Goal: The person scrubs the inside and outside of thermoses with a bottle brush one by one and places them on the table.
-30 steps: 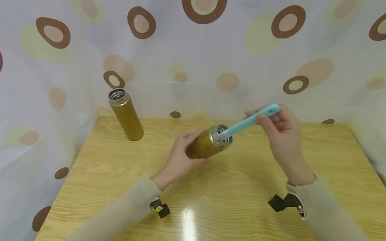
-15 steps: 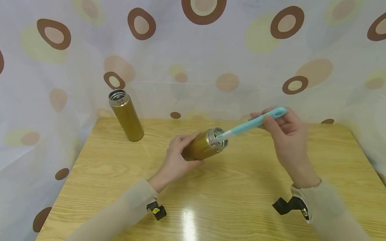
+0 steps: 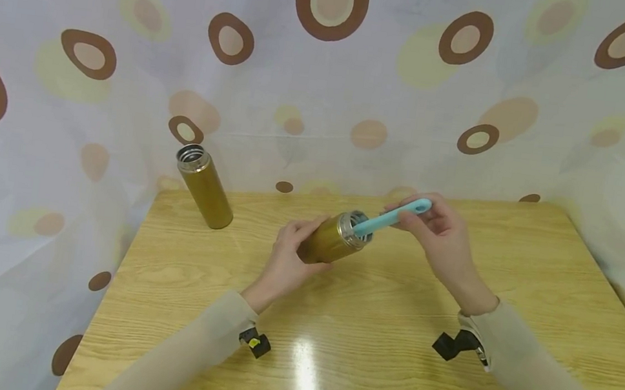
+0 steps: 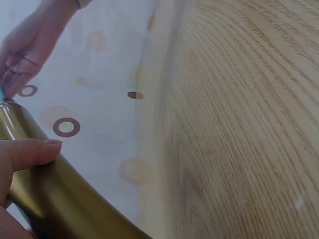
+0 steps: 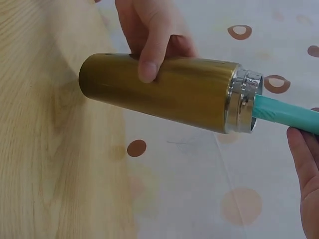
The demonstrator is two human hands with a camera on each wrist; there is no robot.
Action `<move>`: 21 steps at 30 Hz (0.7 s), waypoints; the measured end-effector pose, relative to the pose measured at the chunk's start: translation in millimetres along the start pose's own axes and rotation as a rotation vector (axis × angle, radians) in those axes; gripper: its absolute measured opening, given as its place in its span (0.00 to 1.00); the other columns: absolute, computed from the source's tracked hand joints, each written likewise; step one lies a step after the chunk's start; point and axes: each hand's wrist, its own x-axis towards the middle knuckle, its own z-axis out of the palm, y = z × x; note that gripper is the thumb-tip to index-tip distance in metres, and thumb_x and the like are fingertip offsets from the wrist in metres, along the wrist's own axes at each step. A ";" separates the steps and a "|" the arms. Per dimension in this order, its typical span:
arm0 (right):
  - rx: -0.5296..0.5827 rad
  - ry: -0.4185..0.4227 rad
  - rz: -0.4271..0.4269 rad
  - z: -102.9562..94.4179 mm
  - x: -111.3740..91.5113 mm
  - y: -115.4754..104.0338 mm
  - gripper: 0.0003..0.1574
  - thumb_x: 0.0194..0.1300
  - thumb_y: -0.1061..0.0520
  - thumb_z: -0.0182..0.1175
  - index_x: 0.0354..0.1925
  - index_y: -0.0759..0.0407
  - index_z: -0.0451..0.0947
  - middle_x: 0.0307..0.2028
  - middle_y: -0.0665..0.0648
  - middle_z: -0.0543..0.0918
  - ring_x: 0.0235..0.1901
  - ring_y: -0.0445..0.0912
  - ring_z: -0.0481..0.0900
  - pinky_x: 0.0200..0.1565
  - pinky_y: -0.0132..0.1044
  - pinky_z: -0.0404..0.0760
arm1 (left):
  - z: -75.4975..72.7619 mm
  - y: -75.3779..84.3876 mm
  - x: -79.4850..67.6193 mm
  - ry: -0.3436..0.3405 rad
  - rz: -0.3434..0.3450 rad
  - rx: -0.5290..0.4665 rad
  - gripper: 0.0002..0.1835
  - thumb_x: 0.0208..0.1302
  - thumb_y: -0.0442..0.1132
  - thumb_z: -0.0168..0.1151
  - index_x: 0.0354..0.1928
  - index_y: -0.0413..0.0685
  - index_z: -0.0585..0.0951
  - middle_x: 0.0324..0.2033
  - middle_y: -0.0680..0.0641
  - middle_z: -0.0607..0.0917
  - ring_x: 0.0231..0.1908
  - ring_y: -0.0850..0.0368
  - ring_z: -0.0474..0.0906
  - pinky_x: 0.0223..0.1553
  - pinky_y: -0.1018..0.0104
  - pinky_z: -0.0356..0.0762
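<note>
Gripping gold cylindrical metal bottle (image 3: 325,243) with left hand (image 3: 285,263), pinching turquoise plastic handle (image 3: 393,218) with right hand (image 3: 449,247). Inserted already, not yet withdrawn, too hidden to judge depth.

1. A wood-grain table (image 3: 373,371), yellow-toned and glossy, spreads across the scene, a bright streak of light (image 3: 304,376) reflected on its near half.
2. A gold bottle (image 3: 207,195) stands upright near the far left corner, its silver-rimmed mouth open.
</note>
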 end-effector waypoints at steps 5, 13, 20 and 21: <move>0.031 0.028 -0.024 -7.0 4.2 -9.4 0.07 0.74 0.73 0.56 0.48 0.72 0.77 0.46 0.58 0.90 0.47 0.48 0.89 0.52 0.43 0.86 | -0.7 -3.0 -1.2 -0.001 0.008 0.005 0.45 0.55 0.36 0.81 0.75 0.61 0.73 0.63 0.42 0.73 0.66 0.42 0.64 0.66 0.35 0.63; 0.079 0.106 -0.079 -20.8 14.7 -26.7 0.07 0.74 0.75 0.54 0.47 0.79 0.76 0.43 0.64 0.90 0.46 0.53 0.90 0.51 0.43 0.87 | -1.9 -7.0 -1.2 -0.004 -0.007 0.013 0.46 0.54 0.35 0.81 0.75 0.62 0.72 0.65 0.41 0.73 0.67 0.41 0.63 0.67 0.35 0.61; 0.069 0.073 -0.029 -16.8 8.3 -13.4 0.08 0.74 0.75 0.54 0.49 0.77 0.77 0.44 0.61 0.90 0.47 0.51 0.89 0.53 0.45 0.86 | -2.0 -8.1 -1.4 -0.009 -0.007 0.024 0.46 0.54 0.34 0.81 0.76 0.63 0.72 0.65 0.42 0.73 0.67 0.42 0.63 0.68 0.34 0.60; 0.055 0.066 -0.018 -15.1 6.7 -10.7 0.08 0.74 0.75 0.55 0.49 0.77 0.77 0.45 0.60 0.90 0.47 0.50 0.89 0.53 0.45 0.86 | -1.9 -7.4 -1.8 -0.009 -0.006 0.022 0.46 0.54 0.34 0.81 0.76 0.62 0.72 0.65 0.42 0.73 0.67 0.42 0.63 0.68 0.34 0.60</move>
